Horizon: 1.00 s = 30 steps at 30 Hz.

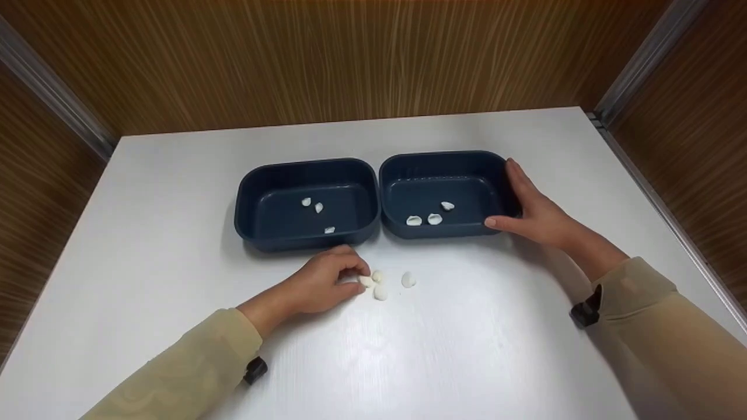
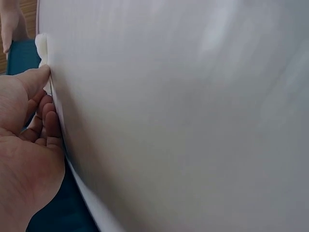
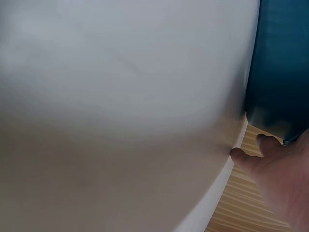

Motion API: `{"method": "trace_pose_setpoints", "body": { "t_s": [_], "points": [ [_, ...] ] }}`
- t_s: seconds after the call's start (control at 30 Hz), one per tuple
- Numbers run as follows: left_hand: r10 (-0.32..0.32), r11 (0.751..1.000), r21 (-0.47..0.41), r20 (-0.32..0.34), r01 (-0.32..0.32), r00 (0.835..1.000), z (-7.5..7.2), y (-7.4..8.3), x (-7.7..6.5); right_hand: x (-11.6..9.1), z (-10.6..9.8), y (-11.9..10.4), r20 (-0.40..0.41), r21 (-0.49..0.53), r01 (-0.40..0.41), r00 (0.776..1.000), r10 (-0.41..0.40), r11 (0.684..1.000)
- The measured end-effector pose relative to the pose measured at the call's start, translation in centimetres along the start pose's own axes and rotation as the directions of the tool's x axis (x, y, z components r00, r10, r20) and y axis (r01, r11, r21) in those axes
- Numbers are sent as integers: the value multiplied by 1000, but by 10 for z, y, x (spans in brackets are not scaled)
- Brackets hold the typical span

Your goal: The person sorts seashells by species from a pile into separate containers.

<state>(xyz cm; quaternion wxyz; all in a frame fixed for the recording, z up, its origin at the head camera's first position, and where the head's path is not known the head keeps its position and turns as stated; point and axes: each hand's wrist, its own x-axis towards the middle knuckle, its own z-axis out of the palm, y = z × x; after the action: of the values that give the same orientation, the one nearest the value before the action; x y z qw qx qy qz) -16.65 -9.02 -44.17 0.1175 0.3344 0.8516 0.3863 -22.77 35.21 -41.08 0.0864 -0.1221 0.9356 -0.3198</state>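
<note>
My left hand (image 1: 324,280) is low over the table, thumb and index finger pinching a small white shell (image 1: 366,282). Two more shells lie right beside its fingertips, and a separate shell (image 1: 408,279) is a little further right. In the left wrist view, white pieces show around the thumb tip, partly hidden by the hand. At the right end of the right dark blue bin (image 1: 449,230), my right hand (image 1: 537,216) touches the corner with extended fingers along the outer side and the thumb at the front rim. Three white shells (image 1: 435,219) lie in that bin.
Close beside it stands a second dark blue bin (image 1: 306,244), with three small white pieces (image 1: 318,207) inside. Both bins sit on a white table (image 1: 146,245). Wood-grain panels (image 1: 350,64) enclose the back and both sides.
</note>
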Motion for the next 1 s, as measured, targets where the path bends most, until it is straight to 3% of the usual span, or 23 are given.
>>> {"method": "trace_pose_setpoints", "body": {
  "t_s": [0.53,1.0],
  "points": [
    [-1,1000,2,-13,1,1000,1,0,1,0,0,0,-4,5,12,1000,-12,1000],
    [-14,999,40,36,12,999,-2,6,2,1,1,-1,2,-3,-4,1000,4,1000]
  ]
}}
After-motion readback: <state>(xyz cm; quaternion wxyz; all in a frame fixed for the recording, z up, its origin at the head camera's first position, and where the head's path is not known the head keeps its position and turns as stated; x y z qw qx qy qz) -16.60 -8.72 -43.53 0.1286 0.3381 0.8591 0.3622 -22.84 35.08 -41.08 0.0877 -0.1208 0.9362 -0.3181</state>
